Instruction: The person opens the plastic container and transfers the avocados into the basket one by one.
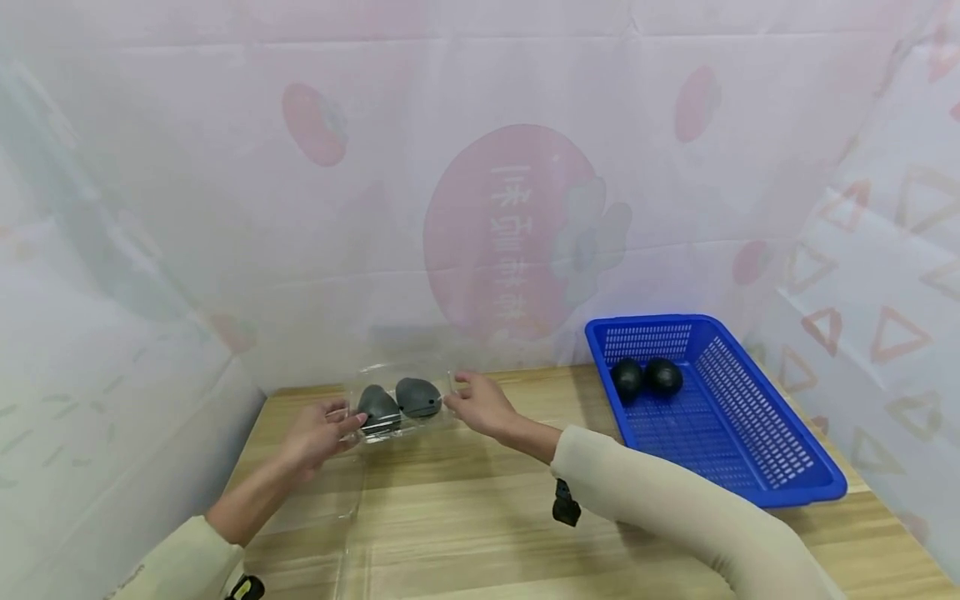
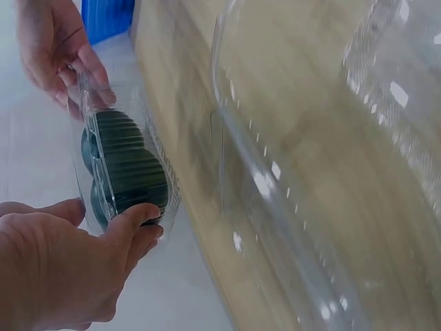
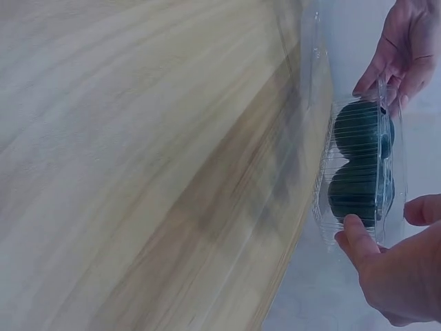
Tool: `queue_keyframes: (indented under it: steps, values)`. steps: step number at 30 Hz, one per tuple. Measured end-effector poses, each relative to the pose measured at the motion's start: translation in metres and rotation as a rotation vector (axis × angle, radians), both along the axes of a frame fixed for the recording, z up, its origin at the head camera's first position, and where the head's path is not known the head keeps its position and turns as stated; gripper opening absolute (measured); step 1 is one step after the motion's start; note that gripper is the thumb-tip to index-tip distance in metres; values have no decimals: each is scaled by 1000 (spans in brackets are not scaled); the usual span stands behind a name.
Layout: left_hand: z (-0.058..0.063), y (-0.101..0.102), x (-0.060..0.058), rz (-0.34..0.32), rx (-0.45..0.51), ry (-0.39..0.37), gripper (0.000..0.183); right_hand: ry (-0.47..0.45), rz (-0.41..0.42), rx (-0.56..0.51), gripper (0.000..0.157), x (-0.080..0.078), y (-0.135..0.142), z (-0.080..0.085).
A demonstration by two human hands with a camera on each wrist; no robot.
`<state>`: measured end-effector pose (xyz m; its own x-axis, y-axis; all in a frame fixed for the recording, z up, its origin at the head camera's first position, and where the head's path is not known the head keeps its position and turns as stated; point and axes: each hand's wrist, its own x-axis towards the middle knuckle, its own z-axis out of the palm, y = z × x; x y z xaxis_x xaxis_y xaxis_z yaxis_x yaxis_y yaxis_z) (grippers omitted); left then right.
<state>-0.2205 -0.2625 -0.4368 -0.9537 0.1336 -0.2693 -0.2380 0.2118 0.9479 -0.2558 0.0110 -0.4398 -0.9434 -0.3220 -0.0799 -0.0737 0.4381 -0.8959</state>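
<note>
A clear plastic clamshell box [image 1: 408,433] is held up between both hands over the back of the table. Inside it lie two dark green avocados [image 1: 418,397], side by side behind the ribbed plastic. My left hand [image 1: 318,435] grips the box's left end, thumb on one side and fingers on the other, as the left wrist view shows near the left-hand avocado [image 2: 141,183]. At the opposite end my right hand [image 1: 483,406] pinches the box; in the right wrist view its fingertips [image 3: 357,227] press the plastic beside an avocado. The lid side looks closed over the fruit.
A blue plastic basket [image 1: 637,433] stands on the right of the wooden table [image 1: 465,533], with two dark avocados [image 1: 663,377] at its far left. More clear plastic packaging [image 2: 269,186] lies on the table's left part. Printed cloth [image 1: 360,208] walls in the back and sides.
</note>
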Motion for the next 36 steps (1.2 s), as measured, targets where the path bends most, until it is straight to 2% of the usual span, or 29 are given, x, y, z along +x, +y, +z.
queue_keyframes:
  steps: [8, 22, 26, 36]
  values:
    - [-4, 22, 16, 15, 63, -17, 66, 59, 17, 49, 55, 16, 25, -4]
    - [-7, 60, 44, -5, 98, -37, 60, 44, -9, 86, 55, 49, 69, -6]
    - [-7, 70, 49, -16, 111, -55, 60, 36, -12, 87, 55, 59, 78, -7]
    - [-11, 90, 57, -94, 61, -55, 61, 41, -47, 76, 55, 78, 99, -14]
